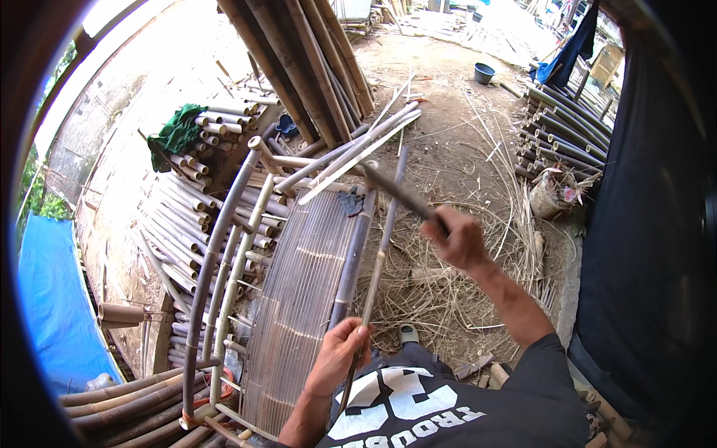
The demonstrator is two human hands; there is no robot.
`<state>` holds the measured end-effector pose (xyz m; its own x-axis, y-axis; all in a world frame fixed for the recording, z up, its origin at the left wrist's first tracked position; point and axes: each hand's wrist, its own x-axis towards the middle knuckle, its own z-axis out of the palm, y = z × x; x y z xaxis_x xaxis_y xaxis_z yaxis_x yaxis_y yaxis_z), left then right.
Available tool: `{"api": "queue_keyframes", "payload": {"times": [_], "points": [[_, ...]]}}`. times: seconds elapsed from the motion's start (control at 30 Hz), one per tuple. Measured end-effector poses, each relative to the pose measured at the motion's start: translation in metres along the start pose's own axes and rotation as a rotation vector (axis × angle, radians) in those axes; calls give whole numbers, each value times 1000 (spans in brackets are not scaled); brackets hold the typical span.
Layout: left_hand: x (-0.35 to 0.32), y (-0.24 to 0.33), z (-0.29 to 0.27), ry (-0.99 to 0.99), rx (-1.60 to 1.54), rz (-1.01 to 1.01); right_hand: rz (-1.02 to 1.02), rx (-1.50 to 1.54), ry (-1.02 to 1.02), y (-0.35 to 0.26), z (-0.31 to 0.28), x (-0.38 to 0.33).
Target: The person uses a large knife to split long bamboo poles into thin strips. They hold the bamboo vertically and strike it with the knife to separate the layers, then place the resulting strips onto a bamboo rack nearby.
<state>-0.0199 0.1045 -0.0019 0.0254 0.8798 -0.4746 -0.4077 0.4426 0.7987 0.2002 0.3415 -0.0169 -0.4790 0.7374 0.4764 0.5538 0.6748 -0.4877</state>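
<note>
My left hand (340, 355) grips the lower end of a thin bamboo stick (385, 239) that runs up past the right edge of a bamboo frame. My right hand (455, 237) is raised and closed on the handle of a long dark blade (396, 190), whose tip points up and left, over the top of the stick. The frame (224, 224) is a curved bamboo chair-like piece lying in front of me, with a panel of thin slats (299, 299) down its middle. Several long split strips (366, 142) rest across its top.
Thick bamboo poles (299, 60) lean at the top centre. Cut bamboo tubes (198, 194) are stacked at left, with a green cloth (175, 134) on them. Shavings (455, 284) cover the dirt. More poles (567, 134), a basket (553, 196), a blue bucket (484, 72) and a blue tarp (56, 299) lie around.
</note>
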Motion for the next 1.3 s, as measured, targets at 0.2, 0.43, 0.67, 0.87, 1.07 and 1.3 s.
{"api": "queue_keyframes", "payload": {"times": [0.2, 0.43, 0.67, 0.87, 1.07, 1.3], "points": [[-4, 40, -40, 99, 92, 111, -338, -50, -120, -103, 66, -6], [-22, 49, -82, 33, 21, 118, -57, 23, -209, -110, 79, 42], [-13, 59, -100, 72, 35, 110, 22, 76, -236, -143, 104, 40], [0, 58, -85, 104, 20, 109, -118, 19, -119, -107, 110, 66], [30, 62, -52, 197, 59, 133, -141, 63, -307, -56, 95, 83], [69, 62, 3, 247, 70, 139, 9, 143, -279, 13, 74, 108]]}}
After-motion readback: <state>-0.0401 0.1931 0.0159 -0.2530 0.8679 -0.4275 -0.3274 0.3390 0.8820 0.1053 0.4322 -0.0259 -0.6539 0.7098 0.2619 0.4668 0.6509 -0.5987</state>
